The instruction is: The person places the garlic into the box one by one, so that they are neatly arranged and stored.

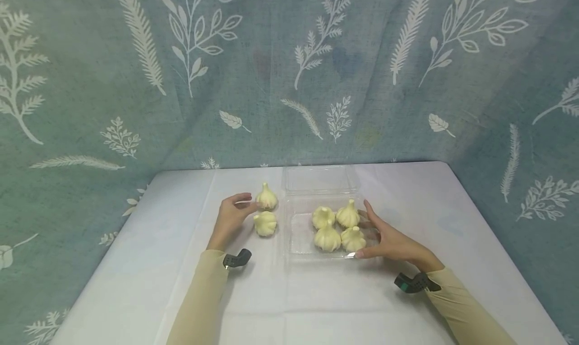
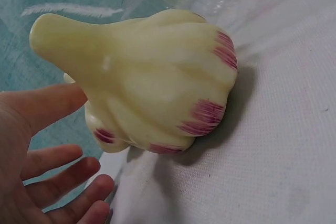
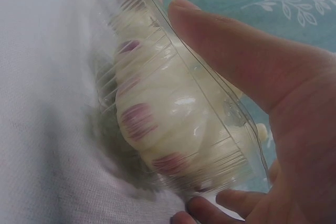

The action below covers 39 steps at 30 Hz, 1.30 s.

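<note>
We seem to be filling the transparent, rectangular plastic box (image 1: 299,237) near the far edge of the white-covered desk (image 1: 271,289), which our right hand (image 1: 392,240) grips, and our relaxed left hand (image 1: 229,218), beside two round, pale-yellow garlic bulbs (image 1: 265,224), should next pinch one.

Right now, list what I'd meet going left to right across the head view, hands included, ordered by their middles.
Left hand → two loose garlic bulbs → clear box with four garlic bulbs inside → right hand.
</note>
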{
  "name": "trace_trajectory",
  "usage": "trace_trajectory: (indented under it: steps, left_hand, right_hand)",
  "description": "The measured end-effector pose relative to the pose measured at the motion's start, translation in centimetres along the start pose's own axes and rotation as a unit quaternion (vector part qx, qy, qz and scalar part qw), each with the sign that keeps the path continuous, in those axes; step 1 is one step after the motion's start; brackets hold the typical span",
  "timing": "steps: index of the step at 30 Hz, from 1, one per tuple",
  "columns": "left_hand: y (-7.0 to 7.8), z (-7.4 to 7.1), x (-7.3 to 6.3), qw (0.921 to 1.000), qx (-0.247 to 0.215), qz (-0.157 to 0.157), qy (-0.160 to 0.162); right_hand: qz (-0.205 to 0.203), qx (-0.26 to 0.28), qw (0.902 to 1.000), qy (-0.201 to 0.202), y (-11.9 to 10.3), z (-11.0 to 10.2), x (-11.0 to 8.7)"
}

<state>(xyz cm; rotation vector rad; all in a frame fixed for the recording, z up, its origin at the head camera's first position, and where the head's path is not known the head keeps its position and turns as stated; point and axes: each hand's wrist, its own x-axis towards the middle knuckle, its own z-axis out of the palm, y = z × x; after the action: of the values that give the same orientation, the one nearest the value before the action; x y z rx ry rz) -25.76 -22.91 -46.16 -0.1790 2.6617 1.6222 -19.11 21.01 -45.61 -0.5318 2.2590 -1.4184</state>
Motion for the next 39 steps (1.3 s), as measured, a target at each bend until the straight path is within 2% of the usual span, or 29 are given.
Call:
trace_trajectory:
  steps: [8,17,26,39]
  left_hand:
    - [0.3,0.4,0.3,0.9995,0.023,-0.007,-0.019]
    - [0.3,0.7,0.7,0.9980,0.055,0.008,-0.032]
    - [0.7,1.1,0.8,0.9970,0.067,0.021,-0.032]
    - [0.6,1.1,0.8,0.9967,0.074,0.019,-0.026]
  right_hand:
    - [-0.010,0.004,0.9999,-0.002,0.1,-0.1,0.1]
    - [-0.016,0.004,0.9999,-0.001,0.3,-0.1,0.1]
    - [-0.007,0.002,1.0000,0.000,0.2,-0.1,0.1]
    - [-0.012,0.006,0.9999,-0.002,0.2,-0.1,0.1]
